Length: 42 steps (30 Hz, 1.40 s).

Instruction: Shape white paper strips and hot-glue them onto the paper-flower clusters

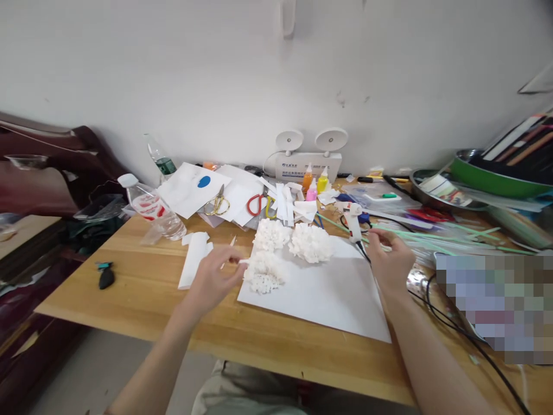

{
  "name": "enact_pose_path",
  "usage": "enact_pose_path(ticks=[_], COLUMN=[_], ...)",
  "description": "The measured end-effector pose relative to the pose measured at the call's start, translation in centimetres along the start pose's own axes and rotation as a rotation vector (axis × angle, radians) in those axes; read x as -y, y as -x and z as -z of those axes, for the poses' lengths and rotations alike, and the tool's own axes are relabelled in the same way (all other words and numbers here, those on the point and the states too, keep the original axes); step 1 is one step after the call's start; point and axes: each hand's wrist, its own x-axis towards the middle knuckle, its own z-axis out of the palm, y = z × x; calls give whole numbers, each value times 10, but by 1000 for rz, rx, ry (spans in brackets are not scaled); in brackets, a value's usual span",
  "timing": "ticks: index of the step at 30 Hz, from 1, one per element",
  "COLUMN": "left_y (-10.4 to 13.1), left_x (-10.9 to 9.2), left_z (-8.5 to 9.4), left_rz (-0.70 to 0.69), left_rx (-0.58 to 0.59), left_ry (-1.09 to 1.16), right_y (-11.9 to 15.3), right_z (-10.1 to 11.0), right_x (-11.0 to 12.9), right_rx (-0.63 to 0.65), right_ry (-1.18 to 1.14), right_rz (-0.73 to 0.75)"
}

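Three ruffled white paper flowers, one at the front left (pixel 264 273), one behind it (pixel 271 234) and one to the right (pixel 311 242), lie on and by a white paper sheet (pixel 332 294). My left hand (pixel 218 270) is beside the front flower, thumb and forefinger closed on a small white paper strip (pixel 243 261) that reaches the flower's edge. My right hand (pixel 392 256) is raised over the sheet's right side, fingers curled together; what they hold, if anything, is hidden. Just left of it stands a white glue gun (pixel 354 223) with a black cord.
A folded white paper (pixel 192 262) lies left of my left hand, near a water bottle (pixel 158 212). Scissors (pixel 217 204), paint bottles (pixel 322 181) and paper scraps crowd the back. On the right are green sticks (pixel 470 236), a black cable (pixel 466 334) and a green bowl (pixel 496 178).
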Motion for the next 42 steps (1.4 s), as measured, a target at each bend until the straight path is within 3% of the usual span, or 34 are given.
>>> enact_pose_path(ticks=[3,6,21,36,42], left_y=[18,28,27,15,13], left_x=[11,17,17,7,12], left_z=[-4,-12,-31,-39,-34], left_rz=[28,38,176,231,224], left_rx=[198,276,273,378,417], left_ry=[-210,-299,-526,-692,-542], right_y=[2,1,0,-2,-1], right_z=[4,7,8,12,12], right_x=[5,8,6,12,12], right_rx=[-6,10,-22,-7,-8], right_ry=[-46,-57,-116,-160,-157], right_rz=[-9,-8,7,-23,-29])
